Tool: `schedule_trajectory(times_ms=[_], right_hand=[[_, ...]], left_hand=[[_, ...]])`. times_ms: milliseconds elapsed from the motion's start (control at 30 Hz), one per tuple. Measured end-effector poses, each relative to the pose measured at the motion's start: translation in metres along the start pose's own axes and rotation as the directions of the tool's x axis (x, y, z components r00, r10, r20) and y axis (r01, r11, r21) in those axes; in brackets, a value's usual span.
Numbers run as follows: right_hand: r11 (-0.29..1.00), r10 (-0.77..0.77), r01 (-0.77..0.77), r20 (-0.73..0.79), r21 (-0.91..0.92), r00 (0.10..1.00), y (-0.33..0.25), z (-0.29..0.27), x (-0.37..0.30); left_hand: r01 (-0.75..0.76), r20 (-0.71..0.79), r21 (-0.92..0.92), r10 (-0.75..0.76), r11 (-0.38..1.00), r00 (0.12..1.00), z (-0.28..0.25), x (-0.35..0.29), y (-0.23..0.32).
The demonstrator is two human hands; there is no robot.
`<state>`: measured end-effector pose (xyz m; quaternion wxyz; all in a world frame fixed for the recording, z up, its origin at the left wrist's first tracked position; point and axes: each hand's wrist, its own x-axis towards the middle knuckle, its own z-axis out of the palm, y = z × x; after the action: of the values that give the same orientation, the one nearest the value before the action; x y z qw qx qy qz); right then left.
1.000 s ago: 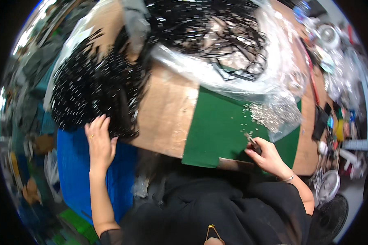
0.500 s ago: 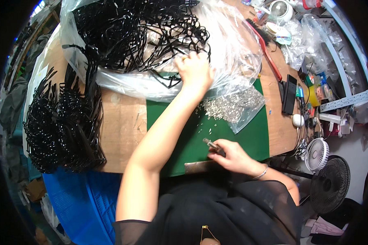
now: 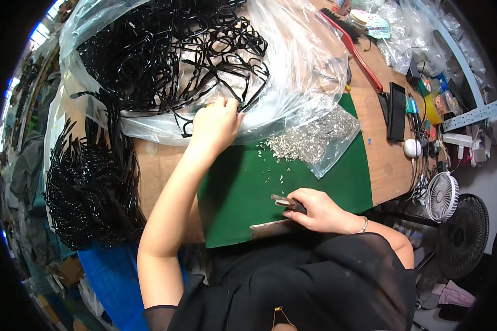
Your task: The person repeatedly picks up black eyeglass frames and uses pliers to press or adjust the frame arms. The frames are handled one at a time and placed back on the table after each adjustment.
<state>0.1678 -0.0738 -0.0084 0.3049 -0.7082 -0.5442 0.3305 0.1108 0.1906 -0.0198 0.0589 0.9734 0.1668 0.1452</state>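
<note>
My left hand (image 3: pixel 218 126) is closed at the near edge of a clear plastic bag (image 3: pixel 292 71). Its fingertips pinch into a tangle of glossy black straps (image 3: pixel 204 49) that fills the bag; a loose strap end (image 3: pixel 186 128) sticks out beside the hand. In my right hand (image 3: pixel 320 212) is a pair of pliers (image 3: pixel 284 201), its metal jaws pointing left, low above a green mat (image 3: pixel 237 193). Beyond the pliers, many small silvery metal pieces (image 3: pixel 295 143) spill from a small clear bag (image 3: pixel 337 149) onto the mat.
A thick bundle of black straps (image 3: pixel 88 187) hangs over the left table edge, above a blue plastic crate (image 3: pixel 110 281). To the right lie a red-handled brush (image 3: pixel 361 60), a black phone (image 3: pixel 396 113) and cables. Fans (image 3: pixel 443 196) stand beyond the right edge.
My left hand has drawn back toward me and left, and the strap end beside it has shifted along. My right hand stays nearly in place with the pliers. The whole view has shifted slightly.
</note>
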Motion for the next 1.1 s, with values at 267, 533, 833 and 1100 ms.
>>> schedule_trajectory(times_ms=[267, 533, 833, 1100], right_hand=[[0.993, -0.038, 0.047, -0.078, 0.108, 0.996, 0.012, -0.005, -0.013], [0.997, 0.005, -0.005, 0.004, 0.077, 1.0, 0.007, 0.002, 0.004], [0.997, -0.071, 0.071, -0.027, 0.005, 0.997, 0.002, 0.005, -0.004], [0.945, -0.091, 0.074, -0.038, -0.319, 0.995, 0.01, 0.011, -0.027]], left_hand=[[-0.082, -0.062, -0.01, 0.082, 0.997, 0.995, -0.003, -0.005, -0.027], [-0.226, 0.398, 0.025, 0.198, 0.974, 0.896, -0.035, -0.067, -0.046], [0.146, -0.265, -0.055, -0.155, 0.988, 0.952, -0.03, 0.008, 0.047], [0.243, -0.154, -0.577, -0.396, 0.78, 0.905, -0.068, 0.032, 0.036]])
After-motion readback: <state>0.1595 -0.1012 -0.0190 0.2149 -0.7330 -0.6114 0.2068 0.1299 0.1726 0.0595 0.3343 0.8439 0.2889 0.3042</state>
